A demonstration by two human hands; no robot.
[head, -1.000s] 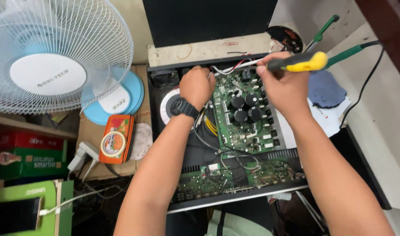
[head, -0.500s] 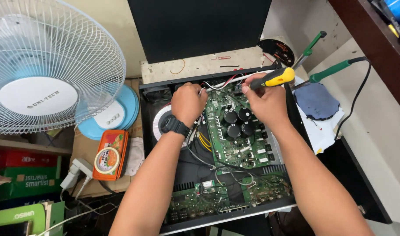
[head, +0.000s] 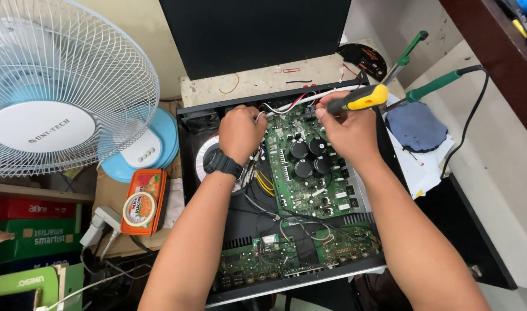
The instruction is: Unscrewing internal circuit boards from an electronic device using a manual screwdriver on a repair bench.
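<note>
Head view, looking down, near to far: two forearms reach away from the camera into an open black amplifier case (head: pixel 185 173) on the counter. Closest lies a small green board (head: pixel 257 262) along the case's front edge. Beyond it is the main circuit board (head: pixel 309 173) with its black capacitors (head: pixel 307 158).

The left hand (head: pixel 240 131), a black watch (head: pixel 222 163) on its wrist, is curled shut at the board's far left corner, fingers pinched on what looks like a bundle of wires (head: pixel 286 106); the knuckles hide the exact grip. The right hand (head: pixel 347 129) is clamped around a screwdriver (head: pixel 355 99) with a yellow and black handle. Its long axis runs roughly left to right along the far edge of the board, handle end toward the right, working end pointing left toward the left hand, so the two hands sit near each other with the wires between them.

Farther right, a green-handled soldering iron (head: pixel 433 87) rests by a dark blue pad (head: pixel 416 126). A fan (head: pixel 50 98) stands at the left.
</note>
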